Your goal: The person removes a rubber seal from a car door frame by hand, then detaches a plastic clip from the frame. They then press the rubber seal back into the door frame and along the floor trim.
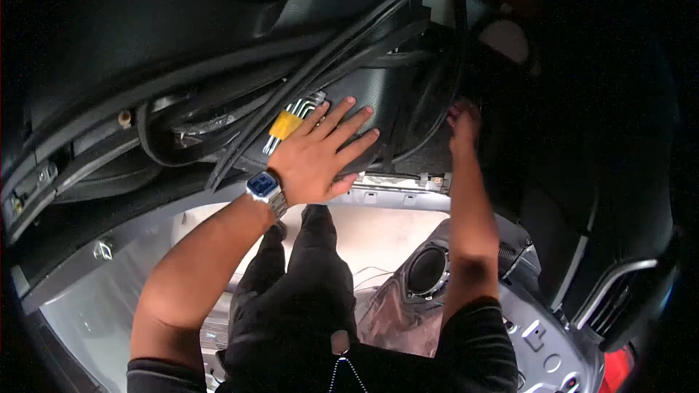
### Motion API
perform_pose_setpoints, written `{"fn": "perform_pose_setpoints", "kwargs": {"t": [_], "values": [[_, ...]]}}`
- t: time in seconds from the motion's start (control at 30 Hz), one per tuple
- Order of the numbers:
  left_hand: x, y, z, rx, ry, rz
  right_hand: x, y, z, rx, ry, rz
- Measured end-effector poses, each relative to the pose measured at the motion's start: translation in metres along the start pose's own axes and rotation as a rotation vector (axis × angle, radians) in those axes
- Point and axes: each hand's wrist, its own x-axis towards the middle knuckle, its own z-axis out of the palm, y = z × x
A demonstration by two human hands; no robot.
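My left hand [317,149], with a metal watch on its wrist, lies flat with fingers spread on a dark panel [375,91]. Right beside it, partly under its fingers, is a set of hex keys in a yellow holder [286,124]. Over in the shade on the right, my right hand [464,127] has its fingers curled in at a black rubber seal [439,120] that hangs in a loop. The fingertips seem to pinch this strip, though the dark hides part of the grip.
Loose black rubber strips [320,58] run across the upper left. Below is the car's sill edge [393,200]. A door with its trim off, showing a round speaker [428,271], stands at lower right. A silver door handle trim [619,276] is farther right.
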Motion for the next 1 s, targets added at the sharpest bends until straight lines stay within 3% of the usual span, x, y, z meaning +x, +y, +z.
{"fn": "perform_pose_setpoints", "kwargs": {"t": [0.07, 0.17, 0.27, 0.37, 0.47, 0.53, 0.67, 0.73, 0.77, 0.8, 0.83, 0.93, 1.0], "values": [[-0.001, -0.001, 0.003, 0.007, -0.018, 0.005, 0.035, -0.006, 0.0, 0.017, 0.088, 0.045], [0.0, -0.006, 0.008, 0.046, -0.016, -0.004, 0.081, -0.021, 0.005, -0.078, 0.018, 0.105], [0.001, -0.005, 0.013, 0.054, -0.021, 0.007, 0.151, 0.012, -0.013, 0.031, -0.028, 0.077], [-0.001, -0.005, 0.02, 0.083, -0.013, 0.009, 0.173, 0.022, -0.013, -0.186, -0.146, -0.04], [0.0, -0.006, 0.022, 0.097, -0.028, 0.004, 0.087, -0.015, 0.014, -0.218, -0.159, 0.01], [-0.001, -0.006, 0.024, 0.102, -0.034, 0.007, 0.035, 0.0, 0.012, 0.02, 0.065, -0.097], [-0.003, -0.005, 0.026, 0.113, -0.007, 0.008, -0.003, 0.108, -0.015, 0.186, 0.411, -0.061], [-0.004, -0.004, 0.026, 0.102, 0.011, 0.007, -0.055, 0.144, -0.016, 0.267, 0.462, 0.063], [-0.005, -0.003, 0.023, 0.11, 0.024, 0.008, -0.069, 0.189, -0.02, 0.279, 0.466, 0.005], [-0.006, -0.001, 0.022, 0.083, 0.038, 0.006, -0.083, 0.239, -0.033, 0.281, 0.345, 0.038], [-0.008, 0.0, 0.019, 0.092, 0.039, -0.001, -0.124, 0.24, -0.036, 0.152, 0.21, 0.36], [-0.012, 0.009, 0.01, 0.133, 0.131, -0.003, -0.22, 0.266, -0.035, 0.048, -0.211, 0.748], [-0.021, 0.024, 0.004, 0.205, 0.183, -0.008, -0.269, 0.271, -0.041, -0.191, -0.528, 0.753]]}}
